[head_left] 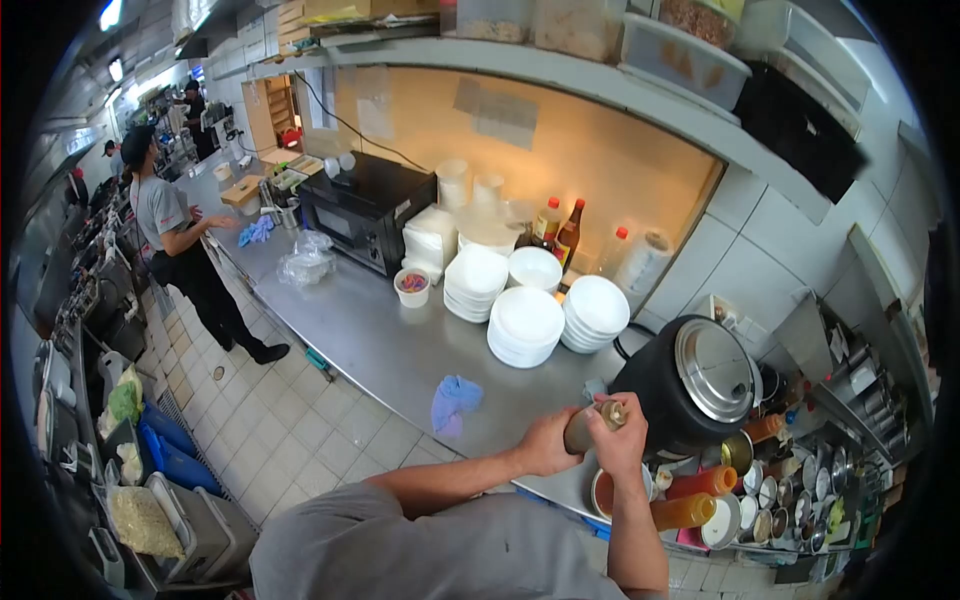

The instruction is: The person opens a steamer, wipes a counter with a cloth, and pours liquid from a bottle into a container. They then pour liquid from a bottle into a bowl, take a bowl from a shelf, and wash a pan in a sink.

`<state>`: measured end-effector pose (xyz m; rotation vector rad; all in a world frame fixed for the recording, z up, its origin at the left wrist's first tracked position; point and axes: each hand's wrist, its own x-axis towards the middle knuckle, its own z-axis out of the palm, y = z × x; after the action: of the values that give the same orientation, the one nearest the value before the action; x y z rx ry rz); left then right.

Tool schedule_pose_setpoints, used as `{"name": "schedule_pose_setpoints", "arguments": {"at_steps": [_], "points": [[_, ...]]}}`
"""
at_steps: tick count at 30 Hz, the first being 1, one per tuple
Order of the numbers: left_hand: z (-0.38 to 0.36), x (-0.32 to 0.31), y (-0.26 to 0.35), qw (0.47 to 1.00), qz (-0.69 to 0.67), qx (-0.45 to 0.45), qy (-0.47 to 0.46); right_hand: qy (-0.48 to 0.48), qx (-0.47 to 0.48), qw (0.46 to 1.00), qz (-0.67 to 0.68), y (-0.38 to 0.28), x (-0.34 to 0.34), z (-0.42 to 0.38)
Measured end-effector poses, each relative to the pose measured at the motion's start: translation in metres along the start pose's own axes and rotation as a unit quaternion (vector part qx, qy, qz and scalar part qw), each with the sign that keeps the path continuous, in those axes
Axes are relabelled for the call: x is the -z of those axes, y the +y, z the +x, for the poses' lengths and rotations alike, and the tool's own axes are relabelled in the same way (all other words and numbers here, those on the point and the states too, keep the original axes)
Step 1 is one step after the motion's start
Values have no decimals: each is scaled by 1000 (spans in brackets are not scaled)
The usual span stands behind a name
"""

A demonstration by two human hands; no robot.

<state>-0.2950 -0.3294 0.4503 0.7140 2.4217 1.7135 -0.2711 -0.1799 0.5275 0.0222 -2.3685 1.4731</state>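
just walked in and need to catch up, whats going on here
The person's left hand and right hand both grip a bottle beside a black pot. White bowls stand stacked on the metal counter, with what looks like a blue glove nearer its edge. Another person stands farther along it.

A steel counter (pixel 380 345), stacked bowls (pixel 525 322) and a microwave (pixel 345 222) show a commercial kitchen.
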Motion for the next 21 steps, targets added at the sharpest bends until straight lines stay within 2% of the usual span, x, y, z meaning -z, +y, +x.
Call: {"name": "schedule_pose_setpoints", "arguments": {"at_steps": [1, 2, 4, 5, 7, 9, 10, 11, 12, 13, 15, 17, 19, 21], "points": [[1, 6, 5, 999, -16, -14, -27, 3, 9, 1000, 1, -5, 4, 4], [-1, 8, 8, 999, -13, -22, -24, -60, 49, 996, 50, -7, 9, 8], [-7, 13, 12, 990, -100, -67, -74, -186, 96, 972, 112, -15, 22, 17], [-5, 19, 16, 990, -97, -73, -73, -184, 102, 971, 111, -20, 30, 26], [-3, 28, 25, 959, -171, -105, -198, -379, 69, 886, 259, -26, 44, 42], [3, 22, 19, 959, -166, -108, -204, -384, 60, 891, 234, -34, 55, 47], [4, 19, 16, 964, -174, -101, -173, -339, 80, 933, 91, -49, 61, 47], [3, 17, 11, 968, -182, -92, -144, -285, 96, 952, -52, -58, 64, 45], [2, 15, 2, 969, -184, -90, -142, -200, 109, 965, -133, -62, 57, 40], [4, 12, -12, 976, -165, -78, -123, -201, 107, 965, -133, -66, 50, 38], [4, 3, -43, 981, -144, -67, -109, -201, -3, 938, -282, -72, 41, 34], [-1, -8, -78, 991, -116, -8, -62, -203, -7, 926, -317, -46, 23, 29], [-8, -11, -98, 995, -90, -1, -54, -249, -45, 888, -384, -27, 2, 24], [-10, -18, -118, 997, -67, 12, -42, -253, -57, 880, -398, 1, -19, 18]]}}
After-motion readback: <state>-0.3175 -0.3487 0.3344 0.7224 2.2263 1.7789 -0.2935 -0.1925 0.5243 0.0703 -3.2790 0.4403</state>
